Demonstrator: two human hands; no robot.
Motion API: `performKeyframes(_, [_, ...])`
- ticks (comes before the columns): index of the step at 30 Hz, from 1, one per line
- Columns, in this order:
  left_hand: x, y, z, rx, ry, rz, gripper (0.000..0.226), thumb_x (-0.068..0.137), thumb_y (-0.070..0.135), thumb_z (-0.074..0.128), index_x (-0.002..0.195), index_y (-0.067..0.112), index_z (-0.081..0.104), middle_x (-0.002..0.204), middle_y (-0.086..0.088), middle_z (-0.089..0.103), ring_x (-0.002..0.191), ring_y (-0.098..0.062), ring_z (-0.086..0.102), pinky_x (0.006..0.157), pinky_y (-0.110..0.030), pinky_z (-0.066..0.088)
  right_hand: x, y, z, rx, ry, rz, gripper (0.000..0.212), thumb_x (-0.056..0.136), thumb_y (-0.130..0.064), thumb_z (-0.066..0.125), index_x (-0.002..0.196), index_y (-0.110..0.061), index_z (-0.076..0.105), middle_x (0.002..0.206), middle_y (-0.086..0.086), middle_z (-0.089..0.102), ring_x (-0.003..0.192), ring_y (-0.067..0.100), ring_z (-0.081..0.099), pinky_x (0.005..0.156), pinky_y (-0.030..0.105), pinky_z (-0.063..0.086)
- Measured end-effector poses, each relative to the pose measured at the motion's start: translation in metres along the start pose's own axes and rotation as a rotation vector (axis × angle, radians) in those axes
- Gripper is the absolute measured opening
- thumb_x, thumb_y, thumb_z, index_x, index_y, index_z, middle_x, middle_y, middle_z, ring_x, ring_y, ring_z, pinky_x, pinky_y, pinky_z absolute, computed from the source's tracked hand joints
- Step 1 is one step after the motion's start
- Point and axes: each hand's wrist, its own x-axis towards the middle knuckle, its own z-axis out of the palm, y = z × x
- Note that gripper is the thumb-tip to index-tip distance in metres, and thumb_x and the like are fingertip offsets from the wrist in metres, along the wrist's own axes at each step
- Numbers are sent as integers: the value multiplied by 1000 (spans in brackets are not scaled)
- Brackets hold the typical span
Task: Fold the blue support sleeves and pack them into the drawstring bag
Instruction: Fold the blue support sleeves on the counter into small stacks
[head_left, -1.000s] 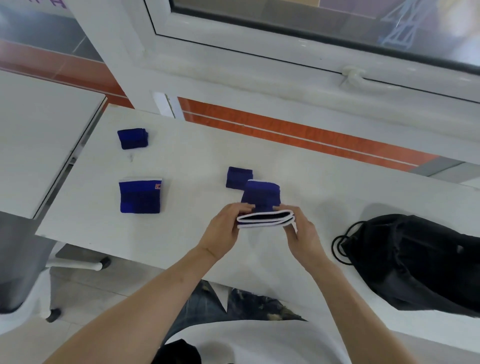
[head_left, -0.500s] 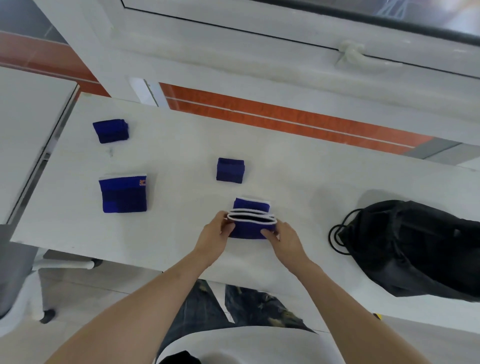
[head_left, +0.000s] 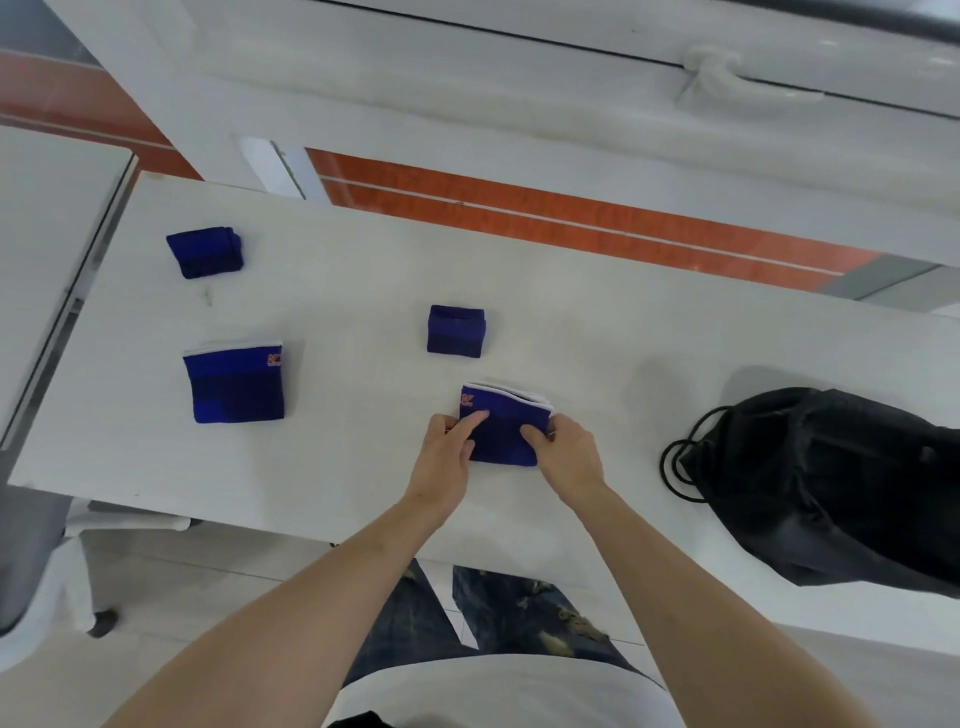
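Drawstring bag (head_left: 831, 483) cut by right edge; orange logo on sleeve (head_left: 501, 431) too blurred to read.

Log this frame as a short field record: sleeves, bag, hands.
sleeve in work: folded sleeve flat on the table, white edge away from the person
left hand: fingers straight, pressing its left side
right hand: fingers curled over its right edge
other sleeves: far-left sleeve, left sleeve, middle sleeve, all loose on the table
bag: black, lying at right, cord looped at its left
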Motion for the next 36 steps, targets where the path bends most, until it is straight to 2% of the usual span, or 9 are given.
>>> performKeyframes(3, [0,15,6,-192,88,-120,27,100,29,64,117,11,52,110,0,56,103,-12,60,72,-13,50,-8,-5,-5,-33,68,-56,36,92,-45,71,103,-20,48,91,-4,65,81,19,64,71,42,57])
performKeyframes(6, [8,16,11,-390,141,-231,35,95,37,71,104,11,50,109,-6,59,102,-12,64,75,-22,55,-16,0,-6,-272,320,-367,45,84,-29,80,116,-16,51,114,2,60,100,24,58,80,39,52])
performKeyframes(9, [10,7,9,124,68,-80,23,98,33,65,119,26,57,118,-11,51,110,-25,55,92,-41,55,-19,5,-5,-459,407,-633,46,85,-25,77,126,-15,57,134,3,58,121,26,55,94,40,48])
performKeyframes(11, [10,-3,9,590,65,97,47,101,26,58,146,31,45,123,-8,44,111,-26,45,94,-38,49,-17,10,-1,-545,355,-743,43,94,-25,71,134,-14,61,145,4,57,134,27,52,101,43,48])
performKeyframes(15, [11,-5,8,775,127,281,61,93,18,66,150,18,41,148,-15,39,134,-34,40,112,-45,42,-14,18,2,-640,195,-663,52,106,-35,51,153,-16,46,164,2,39,148,27,39,109,43,44])
performKeyframes(18, [22,-9,9,864,-16,496,61,97,15,51,155,7,35,165,-16,29,155,-35,22,124,-51,26,-10,21,1,-681,110,-588,62,109,-44,33,164,-18,25,172,-2,22,157,28,24,118,43,33])
performKeyframes(24, [27,-24,12,965,-164,399,67,108,47,20,164,16,0,172,-2,-11,158,-23,-14,127,-57,3,0,34,3,-741,-66,-543,67,109,-55,11,164,-27,-17,171,-12,-23,158,27,-20,128,51,-7])
performKeyframes(30, [30,-24,15,1002,-216,350,66,108,50,9,161,20,-16,166,3,-31,152,-20,-32,123,-59,-12,5,32,1,-728,-151,-521,66,109,-54,6,160,-29,-27,163,-13,-40,153,24,-35,125,51,-17])
performKeyframes(36, [31,-17,15,1012,-256,306,67,107,50,7,158,20,-23,165,2,-34,150,-21,-35,123,-60,-10,2,23,-4,-723,-168,-508,65,110,-54,9,161,-30,-23,168,-11,-32,154,24,-32,127,51,-13])
